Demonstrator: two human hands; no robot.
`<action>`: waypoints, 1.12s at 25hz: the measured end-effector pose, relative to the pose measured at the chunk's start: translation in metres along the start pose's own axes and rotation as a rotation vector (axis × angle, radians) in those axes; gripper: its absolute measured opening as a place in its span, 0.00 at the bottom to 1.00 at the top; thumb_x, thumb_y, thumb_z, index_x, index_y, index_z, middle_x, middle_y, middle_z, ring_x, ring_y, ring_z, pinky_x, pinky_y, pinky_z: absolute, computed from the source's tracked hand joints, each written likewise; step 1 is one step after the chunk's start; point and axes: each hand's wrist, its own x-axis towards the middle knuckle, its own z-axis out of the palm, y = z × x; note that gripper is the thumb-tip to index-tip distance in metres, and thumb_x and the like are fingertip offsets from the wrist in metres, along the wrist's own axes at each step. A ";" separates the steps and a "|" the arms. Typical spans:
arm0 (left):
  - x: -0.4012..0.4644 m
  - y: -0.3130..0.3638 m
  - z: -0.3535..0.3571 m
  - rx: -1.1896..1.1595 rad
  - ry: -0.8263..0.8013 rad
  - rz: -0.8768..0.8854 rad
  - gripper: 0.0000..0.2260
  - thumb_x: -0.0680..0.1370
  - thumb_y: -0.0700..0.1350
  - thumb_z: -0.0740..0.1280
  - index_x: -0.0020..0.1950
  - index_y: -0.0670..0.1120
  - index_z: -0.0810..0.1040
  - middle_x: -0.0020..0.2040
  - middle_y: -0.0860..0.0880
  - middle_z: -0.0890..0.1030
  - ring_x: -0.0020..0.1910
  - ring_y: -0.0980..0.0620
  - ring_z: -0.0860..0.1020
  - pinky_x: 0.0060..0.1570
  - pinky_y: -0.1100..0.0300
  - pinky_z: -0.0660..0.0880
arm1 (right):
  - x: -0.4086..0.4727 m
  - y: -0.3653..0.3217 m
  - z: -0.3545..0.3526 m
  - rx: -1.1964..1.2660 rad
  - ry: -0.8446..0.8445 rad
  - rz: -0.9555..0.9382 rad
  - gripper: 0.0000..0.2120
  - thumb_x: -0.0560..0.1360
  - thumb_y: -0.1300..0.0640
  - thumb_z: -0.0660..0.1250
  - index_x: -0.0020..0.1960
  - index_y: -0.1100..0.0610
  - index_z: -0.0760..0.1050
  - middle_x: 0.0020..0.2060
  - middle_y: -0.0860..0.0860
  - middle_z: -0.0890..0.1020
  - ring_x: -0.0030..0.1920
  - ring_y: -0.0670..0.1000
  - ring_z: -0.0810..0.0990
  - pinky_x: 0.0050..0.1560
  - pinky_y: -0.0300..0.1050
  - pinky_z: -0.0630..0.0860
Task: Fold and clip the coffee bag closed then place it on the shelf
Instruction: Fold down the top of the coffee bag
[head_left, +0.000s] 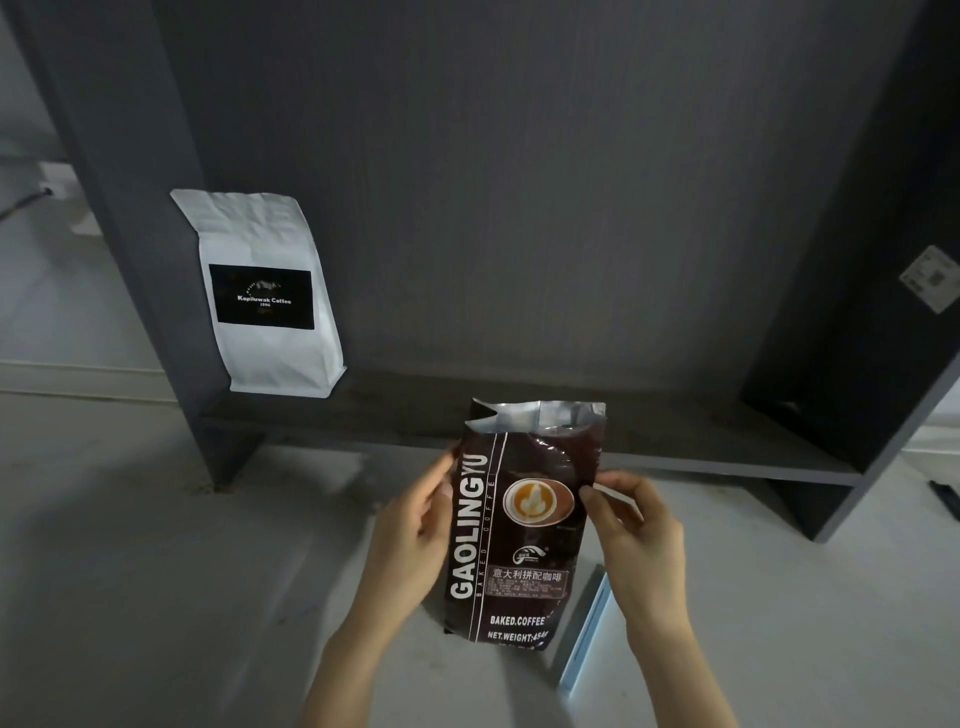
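Observation:
A dark brown coffee bag (524, 525) with white "GAOLINGYU" lettering and a cup picture stands upright in front of me. Its silver-lined top is open and unfolded. My left hand (410, 540) grips the bag's left edge. My right hand (636, 540) pinches the bag's right edge with thumb and fingers. The dark grey shelf (571, 441) lies low just behind the bag, its board running left to right. No clip is visible.
A white coffee bag (270, 296) with a black label stands at the shelf's left end, against the left side panel. A light blue flat object (587, 634) lies on the pale floor under my right hand. The shelf's right side panel (852, 312) rises at the right.

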 end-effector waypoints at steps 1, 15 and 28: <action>0.001 -0.002 -0.001 0.024 0.015 0.005 0.16 0.76 0.36 0.59 0.62 0.48 0.70 0.45 0.73 0.76 0.39 0.81 0.72 0.40 0.84 0.67 | -0.001 0.000 -0.001 -0.005 0.009 -0.005 0.09 0.71 0.63 0.66 0.38 0.51 0.73 0.39 0.51 0.82 0.41 0.47 0.80 0.39 0.40 0.74; 0.000 0.012 -0.013 -0.047 -0.026 0.046 0.13 0.76 0.33 0.58 0.47 0.47 0.79 0.37 0.73 0.80 0.44 0.72 0.77 0.44 0.79 0.69 | -0.002 -0.001 -0.008 0.036 -0.094 -0.055 0.15 0.71 0.70 0.63 0.36 0.51 0.76 0.36 0.48 0.80 0.34 0.36 0.78 0.37 0.28 0.76; -0.006 0.016 -0.009 -0.143 -0.152 -0.010 0.10 0.75 0.35 0.62 0.42 0.49 0.75 0.42 0.52 0.80 0.40 0.68 0.77 0.42 0.76 0.71 | -0.004 -0.014 -0.020 0.049 -0.271 0.013 0.09 0.74 0.62 0.61 0.42 0.53 0.78 0.40 0.48 0.82 0.37 0.35 0.79 0.37 0.24 0.74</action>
